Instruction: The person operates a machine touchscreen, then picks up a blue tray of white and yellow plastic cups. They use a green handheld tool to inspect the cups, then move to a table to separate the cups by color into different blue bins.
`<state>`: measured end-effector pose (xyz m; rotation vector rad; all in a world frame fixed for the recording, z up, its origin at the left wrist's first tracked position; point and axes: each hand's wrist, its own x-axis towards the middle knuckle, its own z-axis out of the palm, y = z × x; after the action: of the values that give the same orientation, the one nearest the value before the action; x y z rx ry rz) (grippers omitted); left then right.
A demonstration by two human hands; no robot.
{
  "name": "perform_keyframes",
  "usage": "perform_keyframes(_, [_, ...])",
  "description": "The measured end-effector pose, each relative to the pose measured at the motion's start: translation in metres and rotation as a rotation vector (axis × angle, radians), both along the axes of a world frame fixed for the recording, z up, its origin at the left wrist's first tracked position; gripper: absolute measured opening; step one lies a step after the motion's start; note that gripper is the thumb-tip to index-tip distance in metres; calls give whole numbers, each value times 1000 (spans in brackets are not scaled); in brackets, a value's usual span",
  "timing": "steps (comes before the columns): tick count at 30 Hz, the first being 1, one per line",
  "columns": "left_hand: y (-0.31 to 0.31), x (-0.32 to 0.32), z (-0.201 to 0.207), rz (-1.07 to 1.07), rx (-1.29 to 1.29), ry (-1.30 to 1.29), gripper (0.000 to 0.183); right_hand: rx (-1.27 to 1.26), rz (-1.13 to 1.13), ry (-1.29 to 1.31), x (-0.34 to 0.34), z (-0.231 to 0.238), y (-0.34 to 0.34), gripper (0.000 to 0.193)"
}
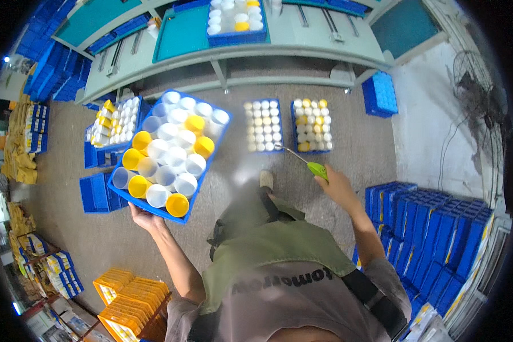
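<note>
My left hand (148,219) holds a blue crate (190,196) by its near lower corner, with the fingers partly hidden beneath it. White and yellow cups (175,155) fill this tilted crate in rows, mouths toward me. A tool with a bright green handle (317,170) is gripped in my right hand (337,186). Its thin, slightly curved metal shaft (293,154) points forward and left. The shaft's tip appears over the near edge of a floor crate (281,130) of whitish cups; whether it touches cannot be told.
Another cup crate (294,134) stands right of that one. Filled and stacked blue crates (102,191) sit at left. A long workbench (239,52) spans the far side. Blue crate stacks (427,222) line the right wall; orange crates (134,299) stand near left.
</note>
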<state>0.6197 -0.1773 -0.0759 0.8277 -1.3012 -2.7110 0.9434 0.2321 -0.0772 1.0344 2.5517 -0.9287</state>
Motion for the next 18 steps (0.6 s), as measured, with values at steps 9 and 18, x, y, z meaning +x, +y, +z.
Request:
perform_keyframes(9, [104, -209, -45, -57, 432, 68, 40, -269, -267, 194, -61, -66, 41, 39])
perform_keyframes(18, [244, -381, -148, -319, 228, -106, 60, -300, -582, -169, -154, -110, 40, 36])
